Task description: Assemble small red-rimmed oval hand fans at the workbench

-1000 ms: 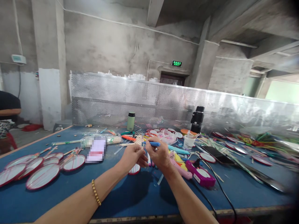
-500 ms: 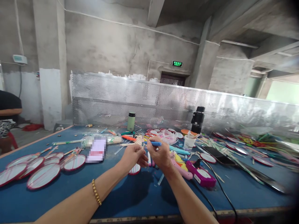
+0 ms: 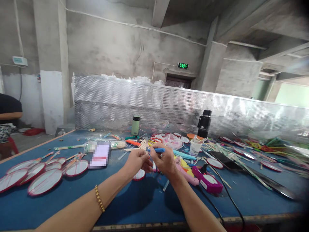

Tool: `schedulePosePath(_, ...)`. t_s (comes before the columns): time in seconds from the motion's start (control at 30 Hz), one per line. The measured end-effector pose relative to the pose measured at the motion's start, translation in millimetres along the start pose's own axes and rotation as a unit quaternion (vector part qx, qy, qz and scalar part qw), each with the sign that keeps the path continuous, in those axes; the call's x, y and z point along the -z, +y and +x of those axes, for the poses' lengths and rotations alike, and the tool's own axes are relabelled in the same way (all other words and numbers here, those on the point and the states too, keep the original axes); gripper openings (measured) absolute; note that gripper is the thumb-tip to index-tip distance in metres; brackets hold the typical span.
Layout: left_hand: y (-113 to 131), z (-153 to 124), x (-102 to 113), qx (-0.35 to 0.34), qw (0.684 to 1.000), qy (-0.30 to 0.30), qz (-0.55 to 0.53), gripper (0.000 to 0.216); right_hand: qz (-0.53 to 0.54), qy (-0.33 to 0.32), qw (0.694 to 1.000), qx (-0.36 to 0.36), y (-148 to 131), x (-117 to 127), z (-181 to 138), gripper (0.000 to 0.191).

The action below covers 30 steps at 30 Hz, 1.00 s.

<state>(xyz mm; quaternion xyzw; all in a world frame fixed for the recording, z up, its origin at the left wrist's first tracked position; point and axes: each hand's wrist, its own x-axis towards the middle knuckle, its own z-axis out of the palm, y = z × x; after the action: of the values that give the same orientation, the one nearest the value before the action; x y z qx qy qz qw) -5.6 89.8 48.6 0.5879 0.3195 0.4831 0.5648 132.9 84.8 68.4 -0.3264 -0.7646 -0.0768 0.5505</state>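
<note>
The right hand is closed on a blue pen, and the left hand pinches a thin stick. Behind them a white cup holds some sticks.

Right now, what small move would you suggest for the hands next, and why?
Probably slide the blue pen along the thin stick: the left hand pinches the stick upright, and the right hand holds the pen's tip apparently against it.

Red-rimmed round white fans lie at L on blue table. Pale-green cylindrical bottle & black flask stand upright by perforated metal screen. Magenta plastic corded tool lies centre-R.
</note>
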Motion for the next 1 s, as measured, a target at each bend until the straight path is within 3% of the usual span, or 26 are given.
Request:
schedulePosePath(0.17, -0.1, -0.2, -0.3, 0.001, 1.0, 0.001, -0.007, 0.026, 0.005, 0.007, 1.0, 0.002, 0.6, 0.1, 0.3, 0.017)
schedulePosePath(1.0, 1.3, 0.7, -0.2, 0.0, 1.0, 0.0, -0.004, 0.014, 0.016, 0.003, 1.0, 0.008, 0.7, -0.2, 0.2, 0.016)
